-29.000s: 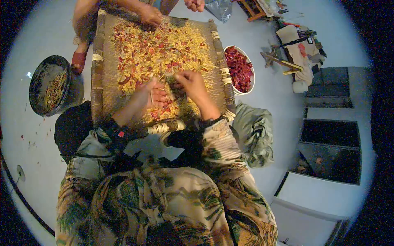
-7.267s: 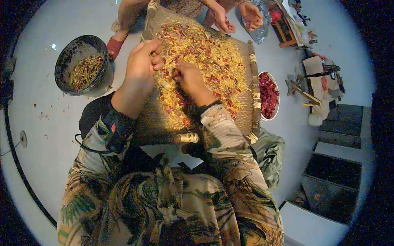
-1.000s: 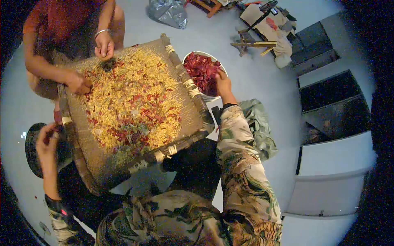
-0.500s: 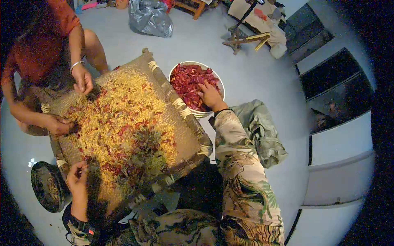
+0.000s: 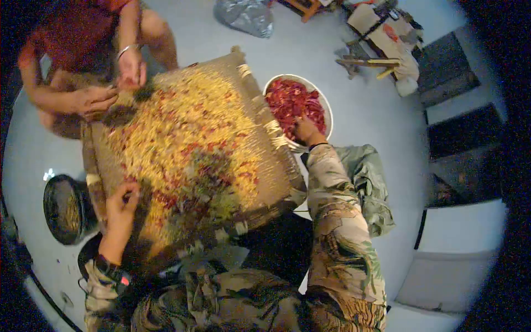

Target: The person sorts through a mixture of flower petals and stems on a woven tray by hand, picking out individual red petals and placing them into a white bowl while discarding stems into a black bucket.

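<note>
Yellow seeds mixed with red chili pieces (image 5: 182, 122) cover a woven tray (image 5: 271, 180) in front of me, with a darker heap of stems (image 5: 207, 177) at its near side. At the tray's near left edge, my left hand (image 5: 123, 205) has its fingers curled in a pinch; what they hold, if anything, is too small to make out. My right hand (image 5: 308, 131) reaches into a white bucket (image 5: 330, 119) of dried red chilies (image 5: 290, 102). Its fingers are blurred and partly hidden among the chilies.
Across the tray sits a person in a red top (image 5: 83, 36), both hands (image 5: 97, 101) over the far left edge. A black basin (image 5: 65, 210) stands at left, a green sack (image 5: 368, 182) beyond my right arm, a grey plastic bag (image 5: 246, 16) and wooden stool (image 5: 368, 62) farther back.
The whole view has shifted, with the tray and bucket now farther right. My right hand has moved deeper among the chilies. The other person's hands have come closer together.
</note>
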Demonstrator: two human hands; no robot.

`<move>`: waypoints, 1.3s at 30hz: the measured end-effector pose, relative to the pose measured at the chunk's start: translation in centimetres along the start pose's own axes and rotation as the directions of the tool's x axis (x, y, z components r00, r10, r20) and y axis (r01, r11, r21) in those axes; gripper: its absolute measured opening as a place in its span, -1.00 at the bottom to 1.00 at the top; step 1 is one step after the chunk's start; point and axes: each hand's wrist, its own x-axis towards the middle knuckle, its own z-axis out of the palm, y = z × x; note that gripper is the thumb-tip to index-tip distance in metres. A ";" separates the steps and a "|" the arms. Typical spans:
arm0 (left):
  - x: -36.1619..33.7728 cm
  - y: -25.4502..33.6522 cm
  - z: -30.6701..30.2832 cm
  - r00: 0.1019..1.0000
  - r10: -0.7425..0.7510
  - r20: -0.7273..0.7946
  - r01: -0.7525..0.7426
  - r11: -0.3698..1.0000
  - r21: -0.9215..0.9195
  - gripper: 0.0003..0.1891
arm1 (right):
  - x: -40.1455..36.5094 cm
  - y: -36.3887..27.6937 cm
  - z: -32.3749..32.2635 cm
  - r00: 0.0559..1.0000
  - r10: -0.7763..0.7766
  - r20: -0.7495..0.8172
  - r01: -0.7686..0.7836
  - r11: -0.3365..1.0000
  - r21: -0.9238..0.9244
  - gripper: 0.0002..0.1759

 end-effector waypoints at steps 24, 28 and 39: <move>-0.3 -2.6 4.4 0.986 0.111 0.128 -0.036 0.875 -0.482 -0.95 | -9.3 -28.2 -4.3 0.980 -0.193 -0.054 0.200 0.958 0.204 -0.60; -0.2 -2.1 3.4 0.971 0.223 0.087 -0.165 0.887 -0.430 -0.96 | -9.1 -29.2 -3.0 0.988 -0.121 -0.091 0.140 0.960 0.244 -0.61; -0.6 -2.4 5.2 0.964 0.189 0.187 -0.074 0.868 -0.491 -0.94 | -11.0 -30.1 -3.7 0.884 -0.365 -0.290 0.447 0.841 0.304 -0.83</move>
